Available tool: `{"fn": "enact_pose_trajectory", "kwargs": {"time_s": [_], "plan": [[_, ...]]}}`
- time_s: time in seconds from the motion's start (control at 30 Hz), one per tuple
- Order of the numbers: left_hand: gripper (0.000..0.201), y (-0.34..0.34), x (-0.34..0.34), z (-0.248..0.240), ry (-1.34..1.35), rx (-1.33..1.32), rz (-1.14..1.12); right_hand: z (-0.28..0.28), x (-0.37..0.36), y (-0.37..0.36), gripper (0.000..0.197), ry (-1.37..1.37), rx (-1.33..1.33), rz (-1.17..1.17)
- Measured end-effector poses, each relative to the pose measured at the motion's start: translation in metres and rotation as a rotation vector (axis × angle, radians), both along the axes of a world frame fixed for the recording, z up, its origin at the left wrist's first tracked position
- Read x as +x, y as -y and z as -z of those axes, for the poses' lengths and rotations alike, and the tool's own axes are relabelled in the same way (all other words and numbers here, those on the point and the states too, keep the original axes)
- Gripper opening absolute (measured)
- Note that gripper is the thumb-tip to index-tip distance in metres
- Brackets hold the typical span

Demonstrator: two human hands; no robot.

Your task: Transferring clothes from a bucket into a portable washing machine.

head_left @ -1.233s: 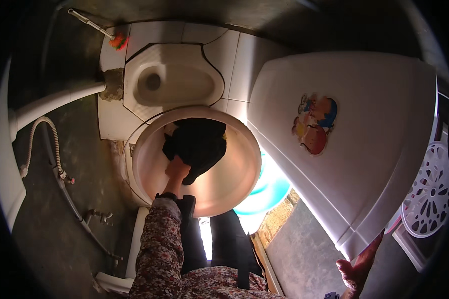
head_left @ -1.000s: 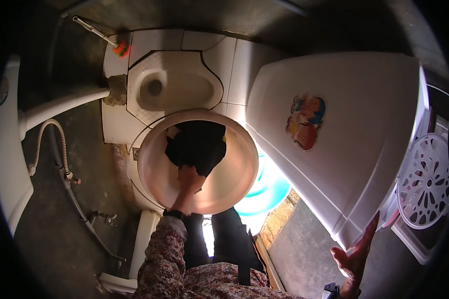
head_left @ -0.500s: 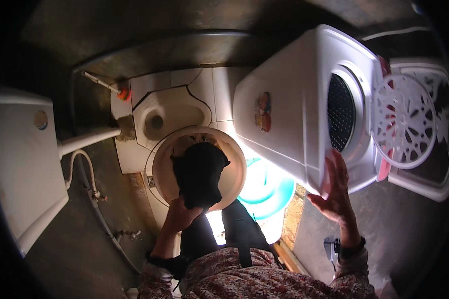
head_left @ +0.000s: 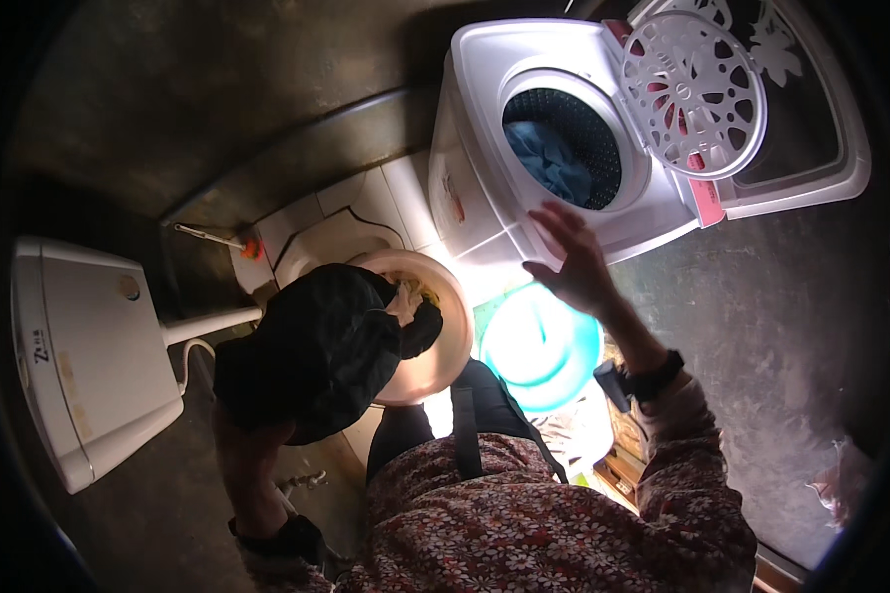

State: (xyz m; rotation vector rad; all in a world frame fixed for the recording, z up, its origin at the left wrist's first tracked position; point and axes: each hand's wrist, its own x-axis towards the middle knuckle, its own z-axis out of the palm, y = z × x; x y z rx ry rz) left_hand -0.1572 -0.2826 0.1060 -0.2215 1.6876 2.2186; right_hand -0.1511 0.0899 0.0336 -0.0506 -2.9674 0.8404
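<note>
A large black garment (head_left: 311, 341) hangs from my left hand (head_left: 267, 435), whose fingers are mostly covered by the cloth. It is spread over the left part of a pale round basin (head_left: 450, 341), hiding much of its inside. A light patterned patch of cloth (head_left: 405, 301) shows at the garment's right side. My right hand (head_left: 578, 267), fingers apart and holding nothing, is raised by the front edge of a white spin dryer (head_left: 480, 69). Inside the dryer's dark perforated drum (head_left: 603, 158) lies blue cloth (head_left: 544, 158).
The dryer's perforated white inner lid (head_left: 687, 94) and its outer lid (head_left: 845, 163) stand open to the right. A turquoise basin (head_left: 539, 390) is brightly lit below my right hand. A squat toilet (head_left: 336, 237) lies behind the pale basin, and a white cistern (head_left: 99, 346) is at left.
My left hand has lifted the black garment up and left, spreading it wider. My right hand has left the dryer's side. The view has shifted, bringing the blue cloth in the drum into sight.
</note>
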Motion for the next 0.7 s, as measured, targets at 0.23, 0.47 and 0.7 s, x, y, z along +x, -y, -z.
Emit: {"fn": "enact_pose_trajectory", "kwargs": {"time_s": [0.23,0.47,0.7], "plan": [[0.059,0.016,0.006,-0.009,-0.201,0.159,0.027,0.005,0.02,0.131,0.02,-0.201,-0.67,-0.372],[0.042,0.035,0.012,-0.016,-0.455,-0.017,0.107,-0.06,-0.007,0.153,0.035,0.321,-1.32,-0.32],[0.062,0.008,0.025,-0.05,-0.633,-0.637,0.53,-0.117,-0.032,0.176,0.045,0.177,-1.721,-0.179]]}}
